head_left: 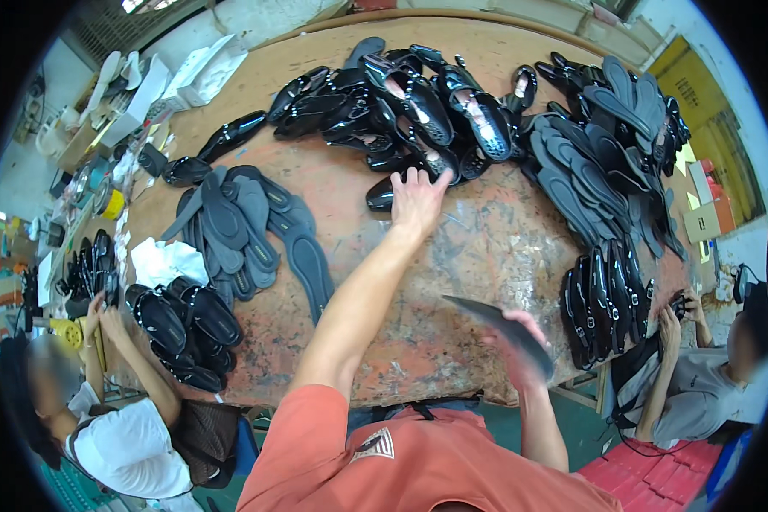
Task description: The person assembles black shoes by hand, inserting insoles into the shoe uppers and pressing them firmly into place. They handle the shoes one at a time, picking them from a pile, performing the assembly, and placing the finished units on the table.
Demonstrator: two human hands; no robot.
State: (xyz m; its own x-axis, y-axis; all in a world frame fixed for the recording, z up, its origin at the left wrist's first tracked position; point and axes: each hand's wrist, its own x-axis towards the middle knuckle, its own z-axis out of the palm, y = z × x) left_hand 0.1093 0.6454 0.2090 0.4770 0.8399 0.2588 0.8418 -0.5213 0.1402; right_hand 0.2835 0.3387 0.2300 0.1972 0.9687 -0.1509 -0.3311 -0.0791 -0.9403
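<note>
My left hand [419, 203] reaches forward to the near edge of a heap of glossy black shoes. Its fingers curl over one black shoe [379, 195], whose rounded end shows to the left of the hand. Closer to my body, my right hand [527, 331] grips a thin dark grey insole [489, 317], tilted in the air above the table; hand and insole are partly blurred by motion. The heaped shoes [401, 94] have straps and punched holes, and some show pale stuffing inside.
Grey insoles lie in piles at left [239, 226] and right [572, 171]. Black shoes stand in a row [606, 303] at the right edge and in a stack [175, 320] at the near left. One person [128, 444] works at each side of the brown table [350, 256].
</note>
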